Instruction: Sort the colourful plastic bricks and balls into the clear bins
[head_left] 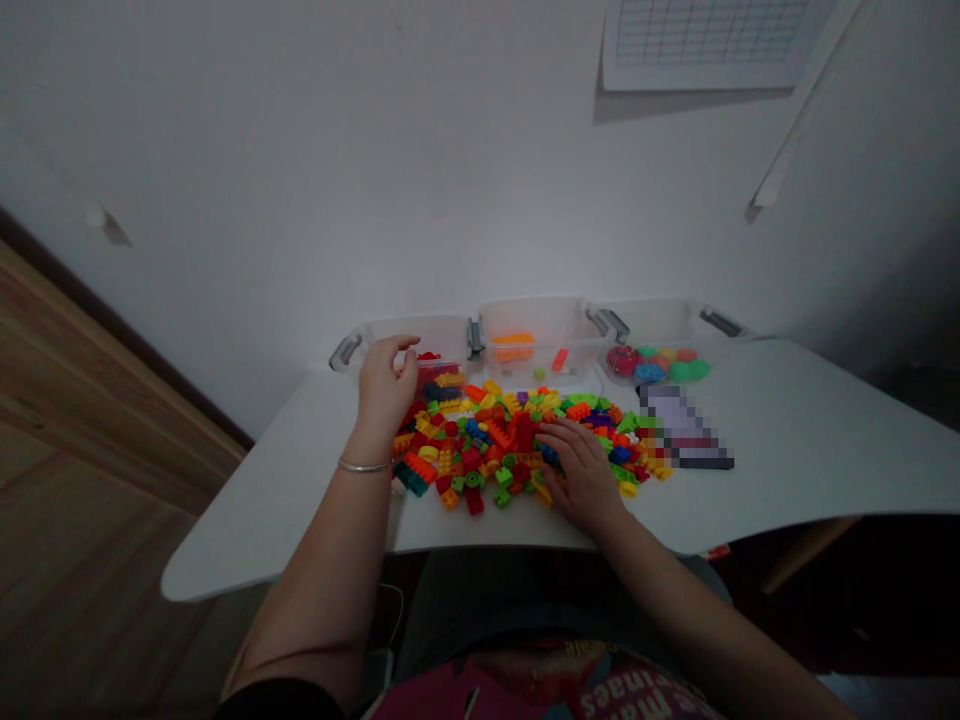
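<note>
My left hand [386,385] is raised at the front of the left clear plastic bin [420,330]. Its fingers are bent, with a gap between thumb and forefinger and nothing visible in between. Red, orange and dark blue pieces lie in that bin, partly hidden by the hand. My right hand [581,470] rests on the right part of a heap of colourful toy building bricks [472,460]. Its fingers are apart and touch the bricks. A dark blue brick [550,456] shows between the thumb and fingers; I see no firm grip on it.
The middle clear bin [536,310] holds orange pieces [514,347] and a few small ones. In the right bin [649,315] are rounded colourful toys [667,365]. A pixelated dark-edged device [686,430] lies right of the heap. The white table [810,430] meets the wall behind.
</note>
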